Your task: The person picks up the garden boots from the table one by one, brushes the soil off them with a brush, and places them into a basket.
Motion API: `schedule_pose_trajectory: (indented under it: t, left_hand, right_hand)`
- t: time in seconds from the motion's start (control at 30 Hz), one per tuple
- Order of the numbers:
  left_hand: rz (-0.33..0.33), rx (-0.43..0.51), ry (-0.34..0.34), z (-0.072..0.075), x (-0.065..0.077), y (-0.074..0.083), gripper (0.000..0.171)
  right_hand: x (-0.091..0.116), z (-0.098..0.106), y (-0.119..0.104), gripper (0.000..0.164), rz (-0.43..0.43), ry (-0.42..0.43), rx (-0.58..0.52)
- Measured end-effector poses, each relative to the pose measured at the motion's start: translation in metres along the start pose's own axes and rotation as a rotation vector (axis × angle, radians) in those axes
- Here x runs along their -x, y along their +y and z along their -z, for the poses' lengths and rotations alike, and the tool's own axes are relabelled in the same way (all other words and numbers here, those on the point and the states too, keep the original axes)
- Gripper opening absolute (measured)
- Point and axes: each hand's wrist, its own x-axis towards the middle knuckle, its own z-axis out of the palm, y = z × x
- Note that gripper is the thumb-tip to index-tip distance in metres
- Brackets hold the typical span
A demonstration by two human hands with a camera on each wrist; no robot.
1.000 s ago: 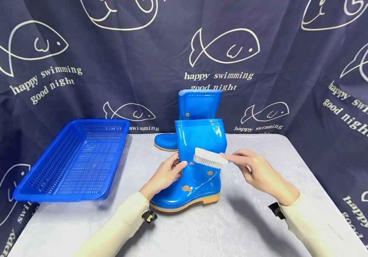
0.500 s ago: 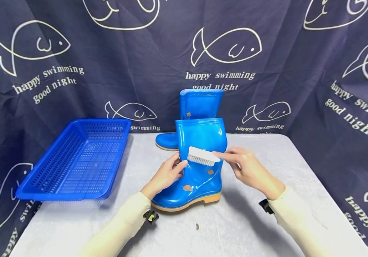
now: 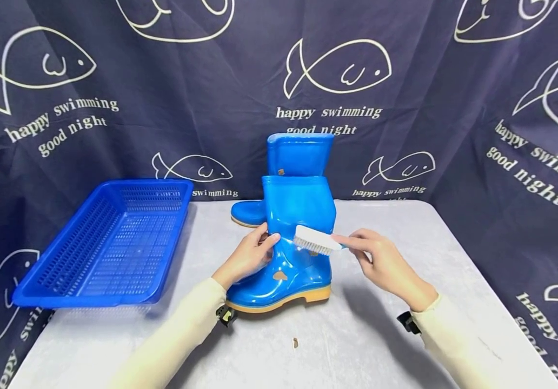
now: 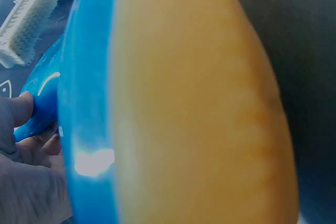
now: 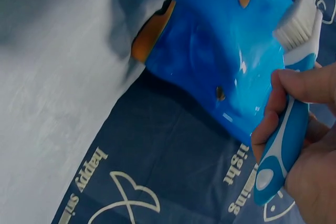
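Observation:
A blue rain boot (image 3: 303, 200) with a tan sole stands in the middle of the table, its toe to the left. My left hand (image 3: 247, 256) holds the front of its shaft, thumb on the near side. In my right hand (image 3: 388, 265) is a white and blue scrub brush (image 3: 315, 237), gripped by its handle. The bristles face down over the shaft, partly covering one brown patch; I cannot tell whether they touch it. Another brown patch (image 3: 280, 275) shows on the foot. The right wrist view shows fingers curled round the brush's handle (image 5: 283, 145).
Behind the front boot stands a second blue boot (image 3: 300, 156), partly hidden, with a brown patch on its shaft. At the left is a blue plastic basket (image 3: 162, 259). A small brown flake (image 3: 295, 342) lies on the grey table (image 3: 357, 351) near the front. Dark cloth hangs behind.
The brush swept left, then came back right and a little lower. A brown patch near my left thumb is no longer visible, and a flake appeared on the table. The front boot shifted slightly away.

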Motion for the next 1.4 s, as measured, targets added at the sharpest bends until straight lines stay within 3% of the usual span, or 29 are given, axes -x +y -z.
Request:
schedule_pose_trajectory:
  t: [0.17,0.3,0.77,1.0,1.27,1.4]
  left_hand:
    - [0.008,0.000,-0.033,0.001,-0.007,0.001,0.042]
    - [0.013,-0.020,-0.032,0.004,-0.011,0.002,0.042]
    - [0.013,-0.091,-0.065,0.007,-0.020,0.005,0.046]
    - [0.016,-0.074,-0.052,0.008,-0.019,0.003,0.044]
    - [0.035,-0.022,-0.055,0.008,-0.018,0.005,0.045]
    - [0.046,-0.008,-0.064,0.007,-0.016,0.007,0.048]
  right_hand:
    - [0.008,0.007,0.010,0.048,-0.113,0.044,-0.002]
    - [0.012,0.008,0.014,0.039,-0.154,0.031,-0.009]
    - [0.026,-0.002,0.022,0.043,-0.116,-0.044,-0.012]
    - [0.039,0.005,0.022,0.047,-0.075,-0.084,-0.009]
    - [0.025,0.010,0.021,0.044,-0.089,-0.020,0.006]
    - [0.019,0.005,0.022,0.043,-0.081,-0.033,0.009]
